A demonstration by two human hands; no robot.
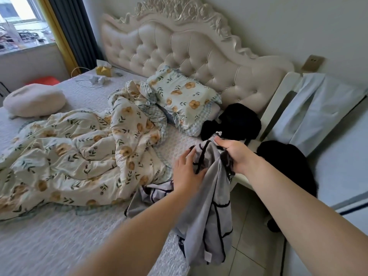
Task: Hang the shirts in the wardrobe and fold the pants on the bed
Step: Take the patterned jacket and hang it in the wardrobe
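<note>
At centre right of the frame our right hand (233,154) has its fingers curled tight round a bunched top edge of the grey garment (207,212). It lifts the cloth so the rest hangs over the edge of the bed (59,246) at lower centre, and we judge this is meant to let it fall open and show what it is. Our left hand (187,172), just left of it, lies with fingers spread and fairly straight against the cloth. It grasps nothing and is probably steadying the cloth or feeling for a seam. Part of the garment trails onto the mattress beside the floral quilt (79,152), which is rumpled across the left half and leaves a bare strip along the bottom for folding. We cannot tell whether this piece is a shirt or pants: the dark piping and a small white label low down give no clear shape, and the bunching hides any collar or waistband. The black clothes (239,120) next to the pillow (183,98) and the dark heap (286,166) at right are featureless masses. No wardrobe is in view.
</note>
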